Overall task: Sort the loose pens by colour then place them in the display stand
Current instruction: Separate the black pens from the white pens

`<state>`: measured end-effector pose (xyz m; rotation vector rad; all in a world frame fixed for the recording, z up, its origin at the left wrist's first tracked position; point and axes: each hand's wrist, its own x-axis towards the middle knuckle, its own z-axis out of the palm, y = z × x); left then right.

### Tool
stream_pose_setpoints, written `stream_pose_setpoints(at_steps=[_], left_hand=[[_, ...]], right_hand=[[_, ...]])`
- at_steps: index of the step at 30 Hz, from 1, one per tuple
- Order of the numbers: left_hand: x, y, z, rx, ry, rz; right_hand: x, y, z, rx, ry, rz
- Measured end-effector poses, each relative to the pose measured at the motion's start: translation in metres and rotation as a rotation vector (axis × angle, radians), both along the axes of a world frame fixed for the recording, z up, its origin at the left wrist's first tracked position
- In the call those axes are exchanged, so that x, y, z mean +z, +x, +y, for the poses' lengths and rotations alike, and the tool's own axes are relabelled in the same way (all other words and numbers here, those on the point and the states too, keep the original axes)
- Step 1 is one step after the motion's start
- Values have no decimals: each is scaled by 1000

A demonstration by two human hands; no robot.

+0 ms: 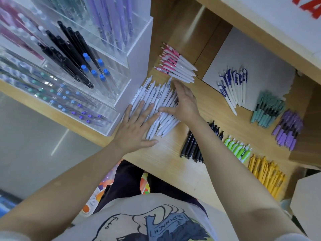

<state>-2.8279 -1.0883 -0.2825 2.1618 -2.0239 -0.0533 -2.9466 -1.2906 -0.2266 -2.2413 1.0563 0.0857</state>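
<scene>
I am working with both hands on the heap of white pens (pixel 157 105), which is lying on the wooden tabletop (pixel 166 159) hard against the foot of the clear display stand (pixel 139 70) at the tabletop's left edge. My left hand (pixel 137 126) is lying flat, fingers straight and spread, pressing on the near left side of the heap. My right hand (pixel 184 101) is resting against the heap's right side, fingers straight and thumb stretched across the barrels; neither hand is gripping anything. The pens' long axes are running diagonally, from near-right toward the far-left, pointing at the stand, so I judge the next squeeze should come across that axis, palms closing from both flanks. The stand is sitting just left of the heap, so the left hand is nearer to it. The sorted groups are lying apart: pink pens (pixel 175 65) beyond, black pens (pixel 192 145) near, blue-clipped pens (pixel 232 86) toward the far right.
</scene>
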Motion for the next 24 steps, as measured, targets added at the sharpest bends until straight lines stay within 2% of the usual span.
stream_pose_setpoints(at_steps=[5,11,16,18,22,24], left_hand=[[-1,0,-3,21,13,-54],[-3,0,-6,47,-5,-2],[-4,1,-5,63,-9,16],[-4,0,-5,71,-23,27],[-3,0,-5,73,-37,15],[-3,1,-4,58,-32,14]], right_hand=[[0,8,-1,118,-4,10],[7,10,-10,56,35,-50],[5,27,-15,109,41,67],[3,28,-15,121,43,42],[6,23,-12,24,90,-62],[8,26,-11,-15,41,-16]])
